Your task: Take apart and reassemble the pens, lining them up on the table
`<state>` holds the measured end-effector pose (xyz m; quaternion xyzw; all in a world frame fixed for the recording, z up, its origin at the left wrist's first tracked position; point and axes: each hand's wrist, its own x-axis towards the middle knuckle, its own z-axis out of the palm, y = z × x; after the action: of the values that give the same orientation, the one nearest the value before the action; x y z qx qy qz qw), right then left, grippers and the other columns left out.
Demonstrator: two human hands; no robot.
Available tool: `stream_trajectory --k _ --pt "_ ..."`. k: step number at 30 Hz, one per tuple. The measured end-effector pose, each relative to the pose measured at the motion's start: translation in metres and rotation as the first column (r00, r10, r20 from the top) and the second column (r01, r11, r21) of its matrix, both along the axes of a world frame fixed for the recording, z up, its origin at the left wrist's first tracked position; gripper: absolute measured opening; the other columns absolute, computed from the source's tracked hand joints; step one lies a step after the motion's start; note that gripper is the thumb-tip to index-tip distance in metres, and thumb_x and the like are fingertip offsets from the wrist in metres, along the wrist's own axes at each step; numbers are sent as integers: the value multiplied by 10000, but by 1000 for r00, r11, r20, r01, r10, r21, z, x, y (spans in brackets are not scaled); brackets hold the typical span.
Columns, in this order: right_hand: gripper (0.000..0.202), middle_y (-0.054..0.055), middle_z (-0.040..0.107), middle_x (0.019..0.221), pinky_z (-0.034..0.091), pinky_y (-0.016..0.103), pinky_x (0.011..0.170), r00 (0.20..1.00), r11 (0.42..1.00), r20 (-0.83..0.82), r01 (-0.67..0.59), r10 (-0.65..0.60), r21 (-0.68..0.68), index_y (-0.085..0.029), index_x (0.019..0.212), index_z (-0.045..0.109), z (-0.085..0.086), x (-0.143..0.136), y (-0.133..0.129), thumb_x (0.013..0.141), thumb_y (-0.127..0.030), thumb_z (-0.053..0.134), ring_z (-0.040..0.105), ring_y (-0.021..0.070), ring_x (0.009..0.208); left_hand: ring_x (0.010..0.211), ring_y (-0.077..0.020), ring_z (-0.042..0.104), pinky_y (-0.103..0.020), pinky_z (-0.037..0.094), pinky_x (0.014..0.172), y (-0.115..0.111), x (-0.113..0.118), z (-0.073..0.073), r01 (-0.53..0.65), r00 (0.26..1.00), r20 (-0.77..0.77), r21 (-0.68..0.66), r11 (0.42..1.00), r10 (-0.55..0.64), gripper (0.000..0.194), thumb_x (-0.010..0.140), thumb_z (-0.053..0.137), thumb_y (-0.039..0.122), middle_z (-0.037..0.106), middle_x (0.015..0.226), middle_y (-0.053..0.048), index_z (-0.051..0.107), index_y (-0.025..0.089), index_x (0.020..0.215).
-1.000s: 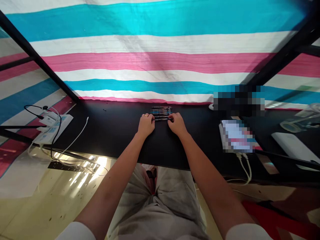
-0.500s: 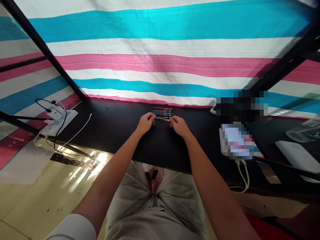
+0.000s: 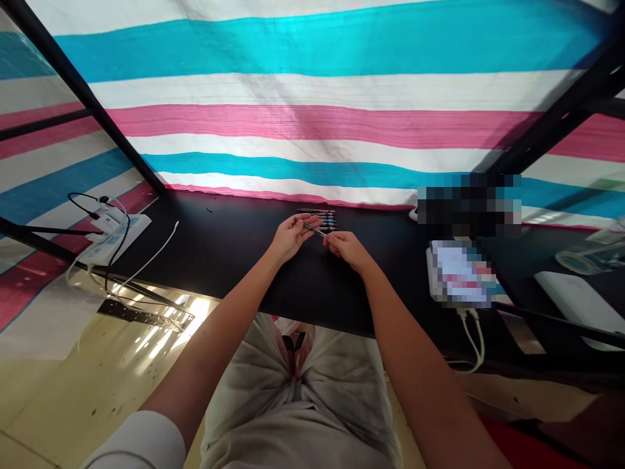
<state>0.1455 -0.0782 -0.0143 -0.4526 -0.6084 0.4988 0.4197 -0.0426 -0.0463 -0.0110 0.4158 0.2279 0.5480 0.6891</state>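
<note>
A slim dark pen (image 3: 315, 229) slants between my two hands above the black table (image 3: 219, 247). My left hand (image 3: 291, 236) has its thumb on the pen's upper left end, with the other fingers stretched out behind it. The lower right end is pinched in the fingers of my right hand (image 3: 343, 246). Just beyond, several similar pens (image 3: 329, 220) lie side by side on the table, partly covered by my left fingers.
A white power strip (image 3: 124, 241) with plugs and cables lies at the table's left end. Blurred-out devices (image 3: 461, 273) with white cables (image 3: 473, 339) are on the right, near a white box-like object (image 3: 581, 309). A striped sheet (image 3: 312, 124) hangs behind the table.
The pen has been lifted and tilted, its left end higher. My left fingers have opened out behind it, and my right hand has shifted slightly left and down.
</note>
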Motion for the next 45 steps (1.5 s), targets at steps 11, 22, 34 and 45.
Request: stream_trajectory --k 11,22,34,45 --pt "342 -8 464 527 282 284 525 961 963 155 199 -228 179 -174 660 628 -1 -7 5 794 -475 538 390 124 515 854 -177 723 -441 537 982 4 27 2 -194 977 58 -146 970 204 116 941 630 240 624 762 -3 575 152 888" --pt "234 -88 327 539 106 211 423 904 870 -403 -308 142 -385 -159 864 593 20 -6 -14 810 -380 648 173 44 414 928 -209 719 -448 523 1005 -5 16 5 44 995 93 -141 989 -31 124 896 693 232 686 868 -57 617 137 873" --pt "163 27 635 745 393 314 676 900 918 366 85 -237 387 -202 826 661 0 -10 -6 845 -286 523 538 185 698 936 -219 721 -431 530 990 -5 18 -3 -142 990 -23 -66 988 140 251 773 825 300 713 877 -74 671 119 854" --pt "293 55 725 882 447 321 777 859 916 408 153 -310 372 -214 964 743 2 -3 -9 926 -342 482 621 216 812 814 -165 716 -392 576 890 -7 17 1 -172 979 -121 -49 984 165 276 757 823 215 737 938 -59 661 157 973"
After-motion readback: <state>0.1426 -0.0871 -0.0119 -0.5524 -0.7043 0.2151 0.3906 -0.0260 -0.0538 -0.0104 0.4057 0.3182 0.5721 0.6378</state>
